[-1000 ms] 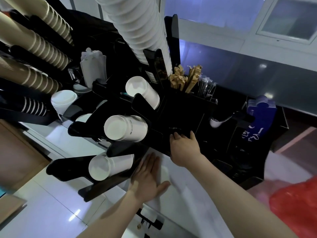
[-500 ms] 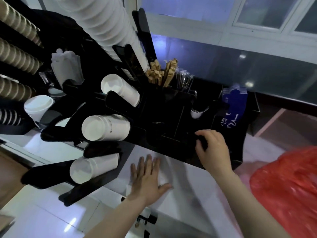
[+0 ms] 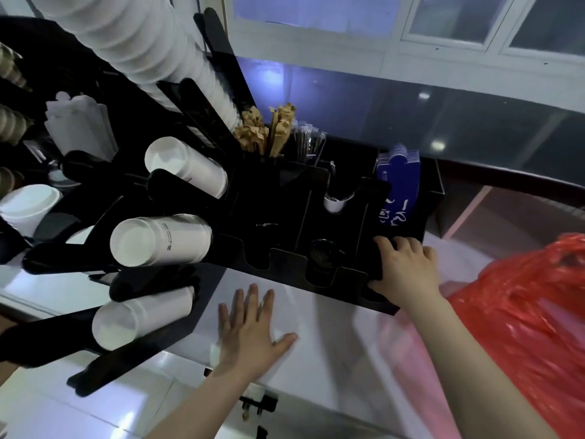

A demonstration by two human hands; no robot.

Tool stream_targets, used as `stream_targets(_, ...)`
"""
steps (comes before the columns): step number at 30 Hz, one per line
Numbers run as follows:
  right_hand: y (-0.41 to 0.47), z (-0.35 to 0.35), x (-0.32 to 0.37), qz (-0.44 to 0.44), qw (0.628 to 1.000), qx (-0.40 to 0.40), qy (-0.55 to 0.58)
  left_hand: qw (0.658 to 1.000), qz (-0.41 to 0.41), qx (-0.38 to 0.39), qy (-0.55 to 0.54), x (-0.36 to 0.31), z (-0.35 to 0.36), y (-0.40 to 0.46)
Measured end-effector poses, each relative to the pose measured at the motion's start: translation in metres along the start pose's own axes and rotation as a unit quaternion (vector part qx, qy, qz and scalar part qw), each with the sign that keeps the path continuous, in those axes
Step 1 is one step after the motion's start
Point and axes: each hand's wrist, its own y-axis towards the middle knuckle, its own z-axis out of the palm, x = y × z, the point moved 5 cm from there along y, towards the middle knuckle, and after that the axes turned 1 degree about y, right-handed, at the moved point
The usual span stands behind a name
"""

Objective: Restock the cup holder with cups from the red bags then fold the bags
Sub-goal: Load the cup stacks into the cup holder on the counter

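Left hand (image 3: 250, 337): flat, palm down on the white worktop (image 3: 326, 343), fingers straight and spread, grip holding nothing; forearm enters from the lower edge. Right hand (image 3: 405, 274): reaches forward to the front right corner of the black organiser (image 3: 285, 217), fingers curled over its edge, thumb against the front wall, grip closed on that corner. Red bag (image 3: 522, 327): crumpled on the worktop at right, just beside the right forearm, cut off by the frame edge; contents cannot be made out. Cup holder (image 3: 88, 258): black angled rack at left, touching the organiser; three slots each carry a stack of white cups (image 3: 158, 240), bases toward the camera. A taller white stack (image 3: 136, 42) rises at upper left, its top cut off. Organiser compartments: brown paper sachets (image 3: 269, 131), wrapped straws (image 3: 308, 142), blue card sleeves (image 3: 397, 185); front recesses dark, contents hard to tell. Far left items blurred.
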Motion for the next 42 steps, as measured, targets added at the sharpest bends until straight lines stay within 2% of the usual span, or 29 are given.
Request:
stream_targets(7, 0.003, 0.000, 0.003, 0.007, 1.000, 0.011, -0.006, 1.000, 0.000, 0.003, 0.002, 0.000, -0.002, -0.001)
stream_targets(12, -0.003, -0.005, -0.003, 0.025, 0.998, -0.007, 0.062, 1.000, -0.001, 0.005, 0.006, 0.000, -0.002, -0.001)
stream_targets(17, -0.011, -0.013, -0.009, 0.003, 0.986, -0.039, 0.161, 1.000, -0.004, 0.011, 0.010, 0.001, -0.001, -0.001)
stream_targets(21, -0.017, -0.022, -0.018, 0.001, 0.963, -0.067, 0.262, 1.000, -0.009, 0.014, 0.008, 0.002, 0.000, 0.000)
stream_targets(27, -0.026, -0.038, -0.037, 0.013, 0.902, -0.131, 0.412, 1.000, -0.011, 0.027, 0.004, 0.000, -0.007, -0.003)
stream_targets(29, -0.034, -0.039, -0.031, -0.009, 0.893, -0.123, 0.433, 0.998, -0.016, 0.043, -0.035, -0.002, -0.015, -0.005)
stream_targets(31, -0.044, -0.038, -0.016, -0.050, 0.886, -0.112, 0.447, 0.995, -0.013, 0.020, -0.101, -0.010, -0.030, -0.007)
stream_targets(33, -0.056, -0.035, 0.003, -0.093, 0.883, -0.098, 0.450, 0.974, 0.009, -0.059, -0.219, -0.025, -0.052, -0.013)
stream_targets(35, -0.068, -0.029, 0.023, -0.123, 0.887, -0.075, 0.439, 0.924, 0.017, -0.111, -0.366, -0.044, -0.076, -0.025)
stream_targets(38, -0.082, -0.016, 0.045, -0.141, 0.898, -0.024, 0.417, 0.847, 0.003, -0.124, -0.516, -0.065, -0.099, -0.042)
stream_targets(42, -0.091, -0.006, 0.057, -0.170, 0.900, -0.011, 0.401, 0.764, -0.074, -0.114, -0.631, -0.068, -0.097, -0.054)
